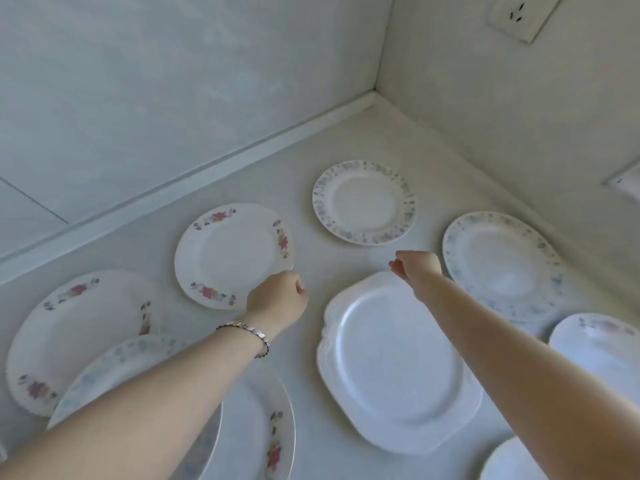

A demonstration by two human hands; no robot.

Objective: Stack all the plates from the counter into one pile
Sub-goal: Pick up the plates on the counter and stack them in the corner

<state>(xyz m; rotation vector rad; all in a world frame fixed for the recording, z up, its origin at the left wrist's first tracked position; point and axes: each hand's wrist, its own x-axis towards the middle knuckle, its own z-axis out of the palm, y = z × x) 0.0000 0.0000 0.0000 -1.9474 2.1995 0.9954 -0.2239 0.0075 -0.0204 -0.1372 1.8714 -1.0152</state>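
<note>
Several plates lie spread over a white counter (311,168). My left hand (277,301), fingers curled, sits at the near right rim of a round red-flowered plate (228,254); no grip on the rim shows. My right hand (415,266) is a loose fist holding nothing, just over the far edge of a plain white scalloped platter (398,365). Behind it lies a round plate with a speckled blue rim (363,202), and to the right an oval blue-flowered plate (502,268). At the left, a blue-patterned plate (114,368) overlaps a large red-flowered oval plate (76,327).
My left forearm crosses another red-flowered plate (256,427) at the bottom. Two more plates are cut off, one at the right edge (599,348) and one at the lower right (509,462). Walls close the counter at the back and right, meeting in a corner (375,91). A wall socket (519,15) sits top right.
</note>
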